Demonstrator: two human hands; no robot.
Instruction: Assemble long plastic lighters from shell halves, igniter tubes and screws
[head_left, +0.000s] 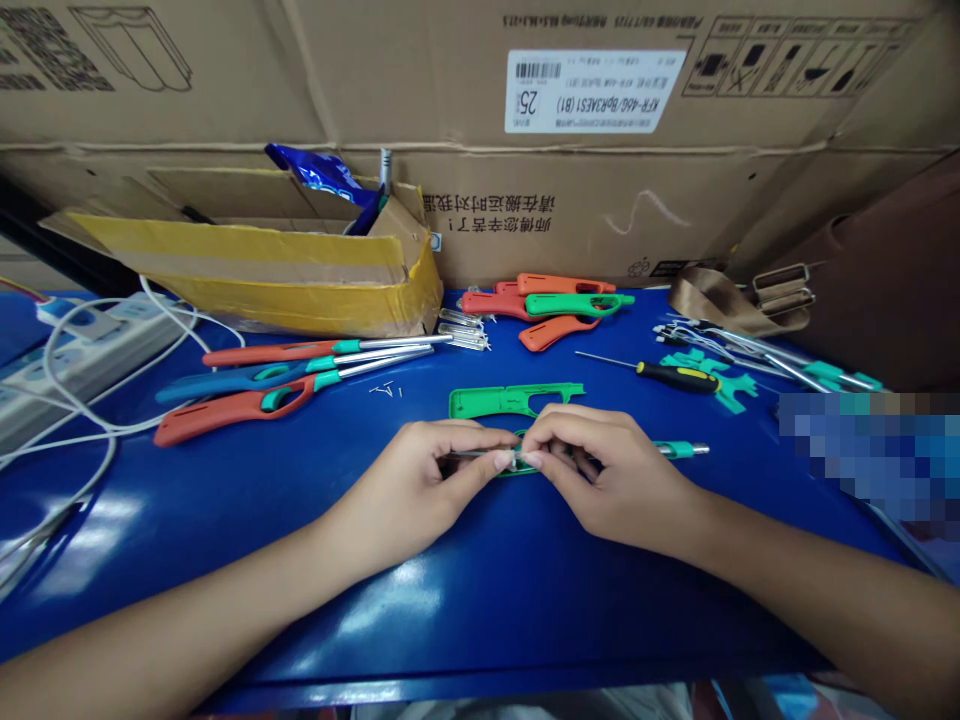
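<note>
In the middle of the blue table, my left hand (435,470) is closed in a pinch on a slim clear fuel tank (466,454) with a whitish end. My right hand (600,465) is closed too, its thumb and finger pinching right at that whitish end; what exactly they grip is too small to tell. Beneath the fingertips lies a green lighter handle half (517,471), mostly covered. A metal lighter tube with a teal end (681,450) sticks out beyond my right hand. Just behind, another green handle half (487,401) lies with its hollow side up.
Assembled lighters (247,405) and small screws (386,390) lie left. Behind are clear tanks (463,330), orange and green handles (559,335) and a yellow-taped carton (300,290). Right are a screwdriver (679,376), teal parts (731,385) and metal tubes (795,365). A power strip (82,370) trails cables.
</note>
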